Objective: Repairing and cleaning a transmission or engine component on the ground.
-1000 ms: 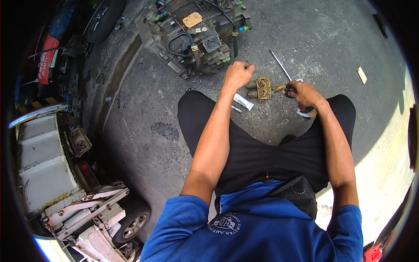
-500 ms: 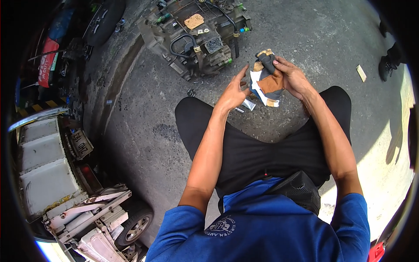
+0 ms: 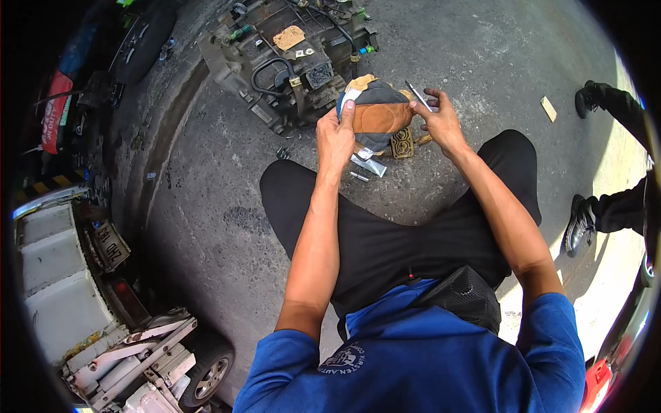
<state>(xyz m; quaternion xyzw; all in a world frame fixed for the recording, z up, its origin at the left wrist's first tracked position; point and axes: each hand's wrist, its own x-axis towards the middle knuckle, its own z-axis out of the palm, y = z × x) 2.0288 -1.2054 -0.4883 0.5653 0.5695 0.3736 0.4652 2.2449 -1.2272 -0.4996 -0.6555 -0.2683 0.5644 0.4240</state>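
My left hand (image 3: pixel 334 141) grips the left side of a folded grey and orange-brown fabric piece (image 3: pixel 379 117) with blue, white and tan patches, thumb on top. My right hand (image 3: pixel 441 124) pinches its right edge. A silver rod-like tool (image 3: pixel 417 93) lies on the ground behind my right fingers. A brass-coloured metal part with channels (image 3: pixel 402 146) lies under the fabric, partly hidden. Nearer me are a squeezed silver tube (image 3: pixel 370 165) and a small metal cylinder (image 3: pixel 359 176). My black-trousered knees are spread either side of them.
A greasy gearbox-like assembly (image 3: pixel 261 76) with hoses sits ahead. A white vehicle's rear (image 3: pixel 58 268) with wheel (image 3: pixel 210 378) stands at the left. At the right are another person's legs and dark shoes (image 3: pixel 580 227). A small pale wood piece (image 3: pixel 549 109) lies on the concrete ground.
The fabric was raised in my right hand; my left hand has since taken hold of it and it is spread wider, further left. Another person's legs have come in at the right.
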